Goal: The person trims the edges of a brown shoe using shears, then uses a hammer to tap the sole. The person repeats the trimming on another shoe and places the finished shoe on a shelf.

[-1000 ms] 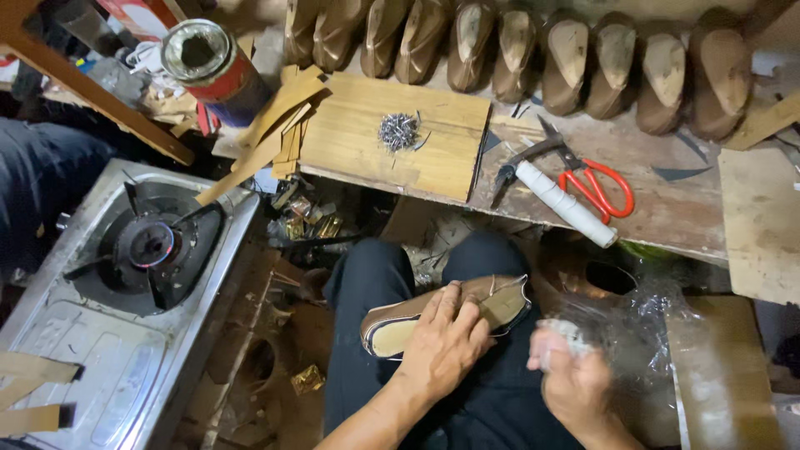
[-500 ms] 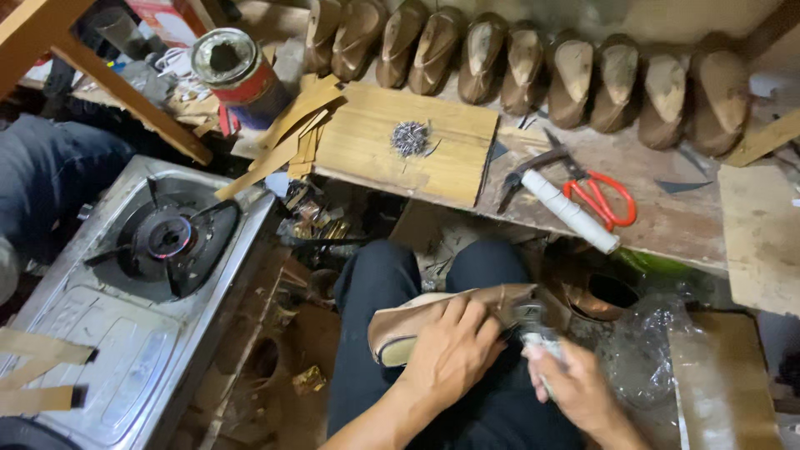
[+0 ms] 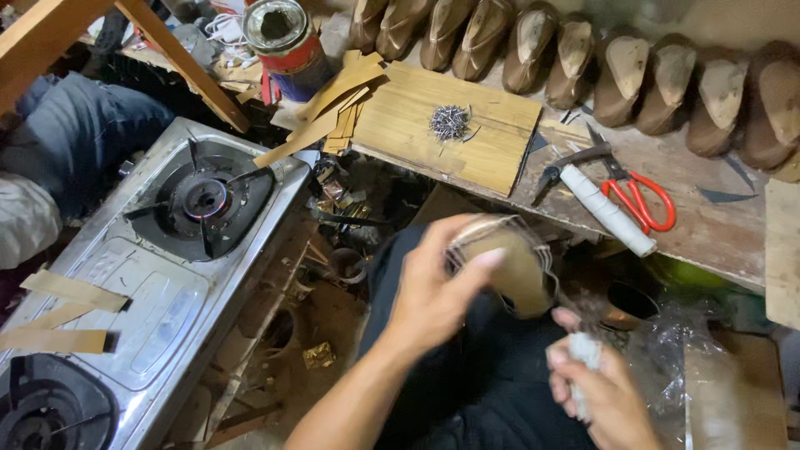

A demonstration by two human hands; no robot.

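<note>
2 hands are busy over the lap. The left hand (image 3: 433,292) has its fingers wrapped around a tan shoe (image 3: 508,267), tilting it up above the dark trousers (image 3: 475,367), just below the edge of the worktop (image 3: 708,225). The right hand (image 3: 596,387) is closed around a small whitish wad (image 3: 582,354), though blur hides what it is. To my eye, the shoe wants a firm, steady hold, with its worked face turned toward the wad so each touch lands cleanly. On the worktop sit a wooden board (image 3: 467,137) with a pile of nails (image 3: 450,122), red-handled scissors (image 3: 637,196), a white roll (image 3: 604,210) and a row of shoes (image 3: 583,58). A gas stove (image 3: 150,275) stands well to the left.
</note>
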